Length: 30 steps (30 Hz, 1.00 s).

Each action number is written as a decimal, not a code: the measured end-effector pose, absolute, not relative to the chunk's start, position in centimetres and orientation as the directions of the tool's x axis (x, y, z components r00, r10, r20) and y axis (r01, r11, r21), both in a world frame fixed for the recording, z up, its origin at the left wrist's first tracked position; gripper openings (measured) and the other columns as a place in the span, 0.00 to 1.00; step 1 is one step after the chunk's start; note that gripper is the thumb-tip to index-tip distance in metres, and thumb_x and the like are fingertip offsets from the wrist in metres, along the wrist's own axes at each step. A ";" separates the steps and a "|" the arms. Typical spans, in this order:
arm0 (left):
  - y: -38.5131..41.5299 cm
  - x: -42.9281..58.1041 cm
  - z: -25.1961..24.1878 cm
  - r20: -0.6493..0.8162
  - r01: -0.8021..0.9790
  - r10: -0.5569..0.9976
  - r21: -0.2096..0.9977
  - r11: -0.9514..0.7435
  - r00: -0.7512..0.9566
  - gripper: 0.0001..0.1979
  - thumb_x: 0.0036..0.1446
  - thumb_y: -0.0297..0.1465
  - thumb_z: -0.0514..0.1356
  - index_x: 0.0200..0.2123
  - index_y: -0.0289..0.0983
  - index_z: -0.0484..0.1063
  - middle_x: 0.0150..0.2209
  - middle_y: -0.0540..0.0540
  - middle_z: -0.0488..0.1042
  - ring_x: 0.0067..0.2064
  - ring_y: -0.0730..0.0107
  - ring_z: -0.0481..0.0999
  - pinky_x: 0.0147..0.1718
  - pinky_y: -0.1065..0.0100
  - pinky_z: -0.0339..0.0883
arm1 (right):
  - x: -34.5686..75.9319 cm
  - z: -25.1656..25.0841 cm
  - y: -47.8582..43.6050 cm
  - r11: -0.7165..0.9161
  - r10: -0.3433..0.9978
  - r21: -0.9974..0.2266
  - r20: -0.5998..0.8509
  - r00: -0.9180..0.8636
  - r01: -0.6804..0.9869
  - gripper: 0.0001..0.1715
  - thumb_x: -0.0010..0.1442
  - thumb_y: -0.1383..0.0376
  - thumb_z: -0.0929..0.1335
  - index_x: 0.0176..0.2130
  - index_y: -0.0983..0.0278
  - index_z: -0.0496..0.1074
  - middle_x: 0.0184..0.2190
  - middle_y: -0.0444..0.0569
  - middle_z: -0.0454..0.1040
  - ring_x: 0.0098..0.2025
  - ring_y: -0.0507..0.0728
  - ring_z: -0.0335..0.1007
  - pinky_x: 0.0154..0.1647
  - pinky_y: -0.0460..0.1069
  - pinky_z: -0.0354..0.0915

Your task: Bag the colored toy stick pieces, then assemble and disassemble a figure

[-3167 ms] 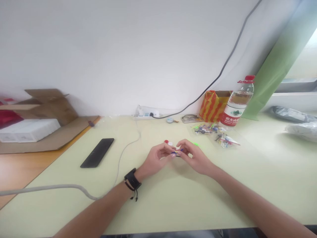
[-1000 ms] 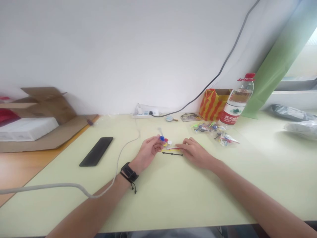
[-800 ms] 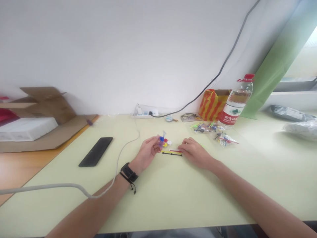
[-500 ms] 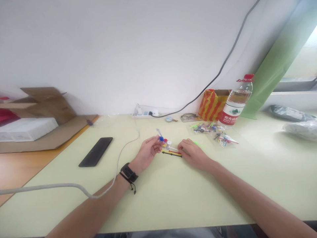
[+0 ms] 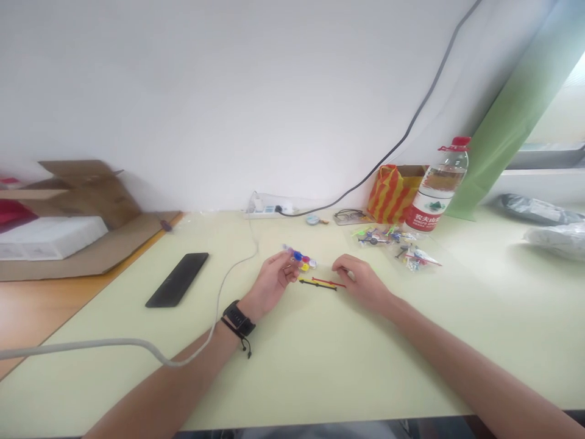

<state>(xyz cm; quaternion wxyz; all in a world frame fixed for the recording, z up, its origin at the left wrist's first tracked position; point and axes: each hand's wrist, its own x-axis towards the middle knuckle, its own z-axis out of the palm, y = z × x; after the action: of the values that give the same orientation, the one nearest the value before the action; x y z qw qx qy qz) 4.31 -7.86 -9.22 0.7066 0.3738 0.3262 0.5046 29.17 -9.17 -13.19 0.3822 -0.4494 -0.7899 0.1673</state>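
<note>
Pale-green desk: left hand pinches small blue piece; right hand, fingers curled, beside red stick.

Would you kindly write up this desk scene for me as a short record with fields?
Left hand: pinches a blue piece just above the table; watch on the wrist.
Right hand: curled on the table at the end of a red stick; grip unclear.
Between hands: black stick, round pieces.
Left side: phone, grey cable.
Far right: water bottle, bags of small parts.
</note>
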 end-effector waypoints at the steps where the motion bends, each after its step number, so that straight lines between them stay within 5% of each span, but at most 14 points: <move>1: -7.9 4.3 -9.2 -0.082 -0.474 0.956 0.855 0.212 0.281 0.13 0.56 0.37 0.71 0.36 0.33 0.77 0.30 0.45 0.78 0.27 0.75 0.74 0.27 0.74 0.67 | 29.2 -13.3 -9.1 0.545 0.834 -0.604 0.461 -0.302 0.582 0.14 0.63 0.75 0.61 0.39 0.61 0.71 0.38 0.49 0.76 0.40 0.57 0.74 0.45 0.53 0.68; 9: -7.7 4.2 -9.4 -0.076 -0.490 0.958 0.846 0.208 0.275 0.13 0.56 0.37 0.71 0.36 0.32 0.77 0.31 0.45 0.79 0.27 0.76 0.74 0.27 0.74 0.67 | 29.2 -13.7 -8.8 0.562 0.826 -0.582 0.433 -0.360 0.588 0.20 0.63 0.77 0.60 0.44 0.62 0.75 0.48 0.53 0.78 0.48 0.59 0.76 0.50 0.54 0.70; 30: -7.8 4.4 -9.2 -0.090 -0.499 0.957 0.837 0.223 0.276 0.13 0.56 0.36 0.71 0.35 0.33 0.76 0.30 0.46 0.78 0.27 0.76 0.74 0.26 0.74 0.66 | 29.3 -13.5 -8.8 0.575 0.815 -0.486 0.410 -0.409 0.658 0.21 0.63 0.78 0.59 0.43 0.62 0.76 0.46 0.52 0.79 0.46 0.59 0.76 0.49 0.53 0.70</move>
<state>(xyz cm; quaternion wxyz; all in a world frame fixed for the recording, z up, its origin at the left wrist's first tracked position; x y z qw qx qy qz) 4.37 -7.84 -9.15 0.7138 0.3585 0.3192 0.5099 29.33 -8.78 -13.47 0.3139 -0.4438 -0.8300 0.1251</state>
